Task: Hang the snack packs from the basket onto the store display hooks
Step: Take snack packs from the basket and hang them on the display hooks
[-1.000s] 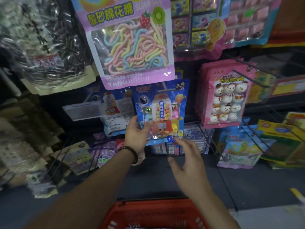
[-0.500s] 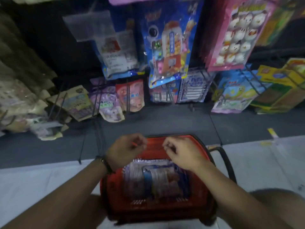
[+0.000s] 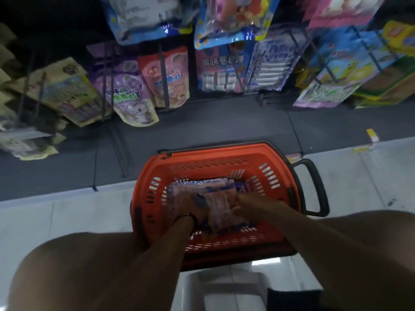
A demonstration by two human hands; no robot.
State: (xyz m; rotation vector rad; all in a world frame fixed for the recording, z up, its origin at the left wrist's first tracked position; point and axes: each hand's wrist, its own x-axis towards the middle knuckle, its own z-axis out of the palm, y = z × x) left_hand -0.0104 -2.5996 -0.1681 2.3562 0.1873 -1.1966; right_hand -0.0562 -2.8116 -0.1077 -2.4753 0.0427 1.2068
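At the far left a flat tan pack point(image 3: 67, 95) hangs tilted on the display, its print smeared by blur. Next to it are a glossy purple pouch point(image 3: 132, 97) with a rounded bottom and a pink pouch point(image 3: 171, 81), each threaded on thin dark wire hooks point(image 3: 162, 70) that jut out over the dark base of the rack. Below them, on the pale tiled floor point(image 3: 67, 216), sits the orange plastic basket point(image 3: 213, 162), its walls slotted and its far wall a fine lattice. My left hand point(image 3: 182, 206), with a dark band at the wrist, is down inside the basket near its left wall, sunk among crinkly foil packs. It is too blurred for me to tell whether the fingers are curled or flat. In the middle of the basket lies the snack pack point(image 3: 221, 209), a pinkish, shiny rectangle with crimped edges, tilted on top of the others. My right hand point(image 3: 247, 205) grips its right edge, fingers curled onto the film. Above, a blue pack point(image 3: 219, 70) and a white-striped one point(image 3: 271, 63) hang side by side. The basket's black looped handle point(image 3: 314, 187) lies folded out past its right rim. A yellow-green cardboard box point(image 3: 393, 70) stands at the far right of the rack.
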